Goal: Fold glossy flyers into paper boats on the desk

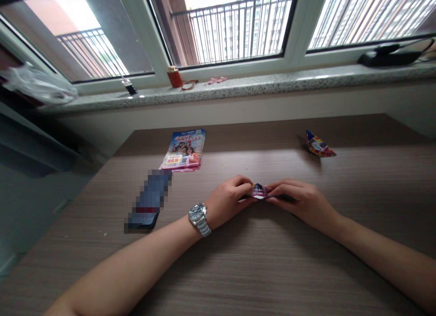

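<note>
A small folded piece of printed paper (260, 192) sits between my two hands, just above or on the wooden table. My left hand (231, 195), with a steel watch (199, 217) on its wrist, pinches the paper's left end. At the right end, the fingers of my right hand (304, 200) are closed on it too. Its ends are hidden by my fingers. Farther back on the right lies a folded paper boat (319, 146) in blue, red and yellow. A stack of printed flyers (185, 148) rests at the back left.
A phone (149, 200), pixelated, lies left of my left arm on the table (238, 275). Along the granite windowsill (259, 86) stand a red container (175, 77), a small dark bottle (129, 86), a plastic bag (39, 86) and a black device (390, 57).
</note>
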{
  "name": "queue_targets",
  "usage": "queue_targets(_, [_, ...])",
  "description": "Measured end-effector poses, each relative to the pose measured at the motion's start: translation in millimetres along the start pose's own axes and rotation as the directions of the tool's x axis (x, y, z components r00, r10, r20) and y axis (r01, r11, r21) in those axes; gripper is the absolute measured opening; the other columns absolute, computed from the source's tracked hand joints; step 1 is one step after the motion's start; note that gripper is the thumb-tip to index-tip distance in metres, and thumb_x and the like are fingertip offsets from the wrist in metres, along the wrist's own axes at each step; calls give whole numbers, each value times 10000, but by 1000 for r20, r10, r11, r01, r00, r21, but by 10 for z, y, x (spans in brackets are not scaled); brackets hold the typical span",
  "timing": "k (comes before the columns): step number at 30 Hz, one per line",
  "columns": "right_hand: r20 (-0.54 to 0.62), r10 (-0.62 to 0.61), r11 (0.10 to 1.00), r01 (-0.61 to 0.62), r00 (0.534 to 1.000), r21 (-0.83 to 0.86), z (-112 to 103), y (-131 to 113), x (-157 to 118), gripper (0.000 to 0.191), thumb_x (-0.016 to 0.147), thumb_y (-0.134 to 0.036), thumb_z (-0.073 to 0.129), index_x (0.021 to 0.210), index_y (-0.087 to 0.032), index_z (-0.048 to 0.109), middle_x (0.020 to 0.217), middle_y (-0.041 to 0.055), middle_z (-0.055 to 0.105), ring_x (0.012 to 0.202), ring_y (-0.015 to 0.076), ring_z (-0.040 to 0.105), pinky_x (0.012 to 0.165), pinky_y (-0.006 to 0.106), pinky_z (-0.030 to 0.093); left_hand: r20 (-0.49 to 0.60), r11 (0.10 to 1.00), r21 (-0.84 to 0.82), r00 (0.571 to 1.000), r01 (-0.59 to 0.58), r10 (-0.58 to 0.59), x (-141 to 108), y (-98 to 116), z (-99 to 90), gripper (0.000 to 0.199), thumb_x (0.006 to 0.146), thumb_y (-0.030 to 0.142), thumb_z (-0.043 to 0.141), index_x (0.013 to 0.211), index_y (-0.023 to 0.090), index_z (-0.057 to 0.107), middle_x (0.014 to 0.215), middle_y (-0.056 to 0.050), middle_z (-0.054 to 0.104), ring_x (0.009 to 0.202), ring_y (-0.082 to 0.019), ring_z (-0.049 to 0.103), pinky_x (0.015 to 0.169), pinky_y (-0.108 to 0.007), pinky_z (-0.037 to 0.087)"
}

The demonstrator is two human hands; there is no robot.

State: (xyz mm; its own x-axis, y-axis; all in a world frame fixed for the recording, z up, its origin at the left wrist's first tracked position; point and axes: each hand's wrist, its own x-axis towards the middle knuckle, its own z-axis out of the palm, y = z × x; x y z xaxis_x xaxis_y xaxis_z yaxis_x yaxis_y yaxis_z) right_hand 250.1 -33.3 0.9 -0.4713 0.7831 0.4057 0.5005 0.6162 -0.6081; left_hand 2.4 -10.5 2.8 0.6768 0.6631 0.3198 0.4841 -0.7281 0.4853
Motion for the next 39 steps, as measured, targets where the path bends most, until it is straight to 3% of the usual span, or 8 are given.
queue_targets(9, [10,61,998,-61,998,21,-2,-18,1,90,908,-286,651,892,-242,727,957,44,773,847,213,728,770,346,588,11,998,0,998,64,-64,5,22,-6,113,924,293,636,929,184,607,972,-45,652,828,-150,631,739,-238,497])
queue_targets(18, [-40,215,976,-213,976,43,53,43,-29,161,863,-344,679,988,-248,649,885,30,761,767,211,724,699,333,597,-68,994,-72,994,86,-91,-3,4,31,307,884,240,688,1161,213,559,1043,-40,689,916,-175,678,799,-271,527])
queue_targets(22, [24,180,983,-181,983,42,57,21,-9,243,875,-346,673,1101,-257,652,1007,41,759,891,221,724,797,355,586,-27,995,-64,997,73,-75,15,19,13,202,938,282,626,1124,208,597,1053,-47,686,942,-177,670,825,-279,522])
queue_targets(26, [65,124,992,-123,990,-16,52,3,15,177,902,-330,651,1052,-249,698,957,33,749,874,209,703,786,339,557,3,995,-66,997,71,-71,23,53,4,175,950,294,608,1100,203,615,1009,-39,684,890,-160,663,783,-256,511])
queue_targets(39, [85,179,983,-183,980,33,72,35,8,141,924,-345,631,968,-235,708,900,23,738,818,188,679,743,311,523,11,988,-123,996,88,-88,22,60,6,129,952,278,602,1032,191,653,969,-43,689,853,-156,649,755,-245,488])
